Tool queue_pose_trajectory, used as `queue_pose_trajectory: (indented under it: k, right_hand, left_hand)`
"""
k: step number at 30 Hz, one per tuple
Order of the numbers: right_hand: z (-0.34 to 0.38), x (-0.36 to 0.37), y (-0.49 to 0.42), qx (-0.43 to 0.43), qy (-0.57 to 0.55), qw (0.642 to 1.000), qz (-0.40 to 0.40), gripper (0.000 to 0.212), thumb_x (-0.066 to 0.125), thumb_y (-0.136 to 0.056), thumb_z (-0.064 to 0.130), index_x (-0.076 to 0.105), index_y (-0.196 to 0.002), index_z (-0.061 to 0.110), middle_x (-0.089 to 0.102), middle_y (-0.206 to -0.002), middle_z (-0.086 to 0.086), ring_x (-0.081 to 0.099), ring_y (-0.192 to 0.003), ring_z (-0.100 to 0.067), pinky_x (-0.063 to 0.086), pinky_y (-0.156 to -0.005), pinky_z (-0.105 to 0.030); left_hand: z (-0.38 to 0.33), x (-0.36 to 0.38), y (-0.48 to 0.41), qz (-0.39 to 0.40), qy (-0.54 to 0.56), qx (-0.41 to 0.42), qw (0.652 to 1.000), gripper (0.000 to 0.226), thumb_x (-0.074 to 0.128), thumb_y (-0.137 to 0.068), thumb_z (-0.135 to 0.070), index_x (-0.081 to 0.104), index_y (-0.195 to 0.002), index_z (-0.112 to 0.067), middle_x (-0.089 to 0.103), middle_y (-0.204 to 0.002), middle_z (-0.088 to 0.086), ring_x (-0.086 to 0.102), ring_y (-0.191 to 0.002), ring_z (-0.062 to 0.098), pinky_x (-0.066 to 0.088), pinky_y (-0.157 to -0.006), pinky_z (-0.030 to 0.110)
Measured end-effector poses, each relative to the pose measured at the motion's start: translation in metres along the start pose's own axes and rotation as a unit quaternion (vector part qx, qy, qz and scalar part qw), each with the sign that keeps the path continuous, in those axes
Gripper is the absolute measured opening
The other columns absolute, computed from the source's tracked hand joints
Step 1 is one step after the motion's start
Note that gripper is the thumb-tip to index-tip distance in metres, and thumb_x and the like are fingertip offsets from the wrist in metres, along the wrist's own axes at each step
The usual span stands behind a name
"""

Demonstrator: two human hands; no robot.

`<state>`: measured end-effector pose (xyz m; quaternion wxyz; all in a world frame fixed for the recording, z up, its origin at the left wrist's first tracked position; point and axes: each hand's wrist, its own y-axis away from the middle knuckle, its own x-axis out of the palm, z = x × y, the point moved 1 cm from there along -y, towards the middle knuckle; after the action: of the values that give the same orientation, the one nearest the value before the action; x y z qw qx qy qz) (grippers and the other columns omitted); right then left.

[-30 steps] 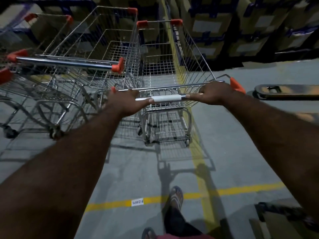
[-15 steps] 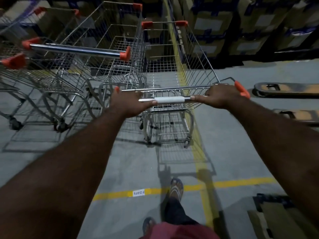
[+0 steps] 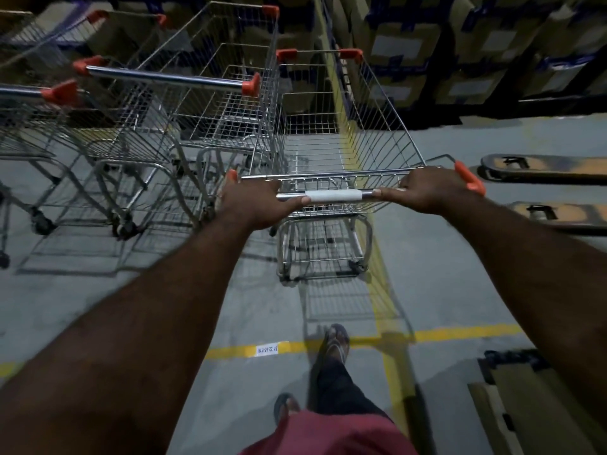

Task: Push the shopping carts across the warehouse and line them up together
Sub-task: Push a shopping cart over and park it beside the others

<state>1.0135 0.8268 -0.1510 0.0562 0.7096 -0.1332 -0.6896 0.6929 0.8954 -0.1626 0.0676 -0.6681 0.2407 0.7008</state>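
both hands (image 3: 254, 203) grip cart (image 3: 345, 133) handle, cart lengthwise pointing ahead.

Dim, soft footage (edges bowed by wide-angle lens), long floor shadows.

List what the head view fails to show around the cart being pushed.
Head view only.
Floor label: print too small to read.
Leftmost cart: cut off by left edge.
Pushed cart: front wheels hidden under its basket; handle partly covered by left hand and right hand.
Box labels: blurred.
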Motion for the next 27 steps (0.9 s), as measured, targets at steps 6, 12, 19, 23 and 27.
queue_pose_trajectory:
  k: [6,12,19,23,27]
  right_hand:
    - [0.008,0.008,0.041,0.003,-0.001,1.000,-0.014,0.107,0.012,-0.059,0.108,0.065,-0.070,0.016,0.062,-0.070,-0.007,0.059,-0.069,-0.022,0.044,-0.068,-0.033]
    - [0.015,0.011,0.074,-0.008,-0.002,1.000,-0.007,0.103,0.014,-0.063,0.103,0.066,-0.072,0.016,0.063,-0.074,-0.007,0.056,-0.069,-0.020,0.043,-0.072,-0.034]
    - [0.013,0.014,0.109,-0.019,0.014,1.000,-0.006,0.098,0.019,-0.070,0.101,0.068,-0.077,0.016,0.068,-0.086,-0.009,0.060,-0.082,-0.025,0.042,-0.082,-0.038]
    - [0.008,0.025,0.123,-0.034,0.007,0.999,-0.003,0.099,0.018,-0.068,0.103,0.065,-0.074,0.016,0.066,-0.081,-0.007,0.059,-0.078,-0.024,0.046,-0.085,-0.039]
    - [0.007,0.037,0.135,-0.049,-0.005,0.999,-0.004,0.104,0.015,-0.062,0.106,0.064,-0.074,0.015,0.064,-0.078,-0.006,0.059,-0.076,-0.024,0.045,-0.080,-0.038]
  left_hand:
    - [-0.005,0.012,0.032,0.001,0.005,0.006,1.000,0.119,-0.001,-0.067,-0.100,0.047,-0.146,-0.026,0.059,-0.141,0.006,0.050,-0.135,0.024,0.003,-0.120,0.061]
    - [-0.012,0.023,0.062,-0.028,-0.010,0.003,1.000,0.120,-0.002,-0.069,-0.099,0.043,-0.149,-0.023,0.049,-0.150,0.008,0.047,-0.137,0.027,0.011,-0.119,0.062]
    - [-0.026,0.034,0.096,-0.020,-0.002,-0.025,0.999,0.127,-0.006,-0.062,-0.102,0.038,-0.152,-0.024,0.037,-0.159,0.006,0.038,-0.144,0.026,0.007,-0.121,0.060]
    - [-0.035,0.040,0.116,-0.004,0.003,-0.039,0.999,0.128,-0.005,-0.060,-0.104,0.045,-0.149,-0.025,0.038,-0.158,0.005,0.041,-0.142,0.027,0.010,-0.120,0.059]
    - [-0.043,0.044,0.137,-0.014,0.016,-0.040,0.999,0.123,0.001,-0.064,-0.103,0.048,-0.146,-0.024,0.044,-0.155,0.006,0.044,-0.139,0.028,0.011,-0.120,0.058]
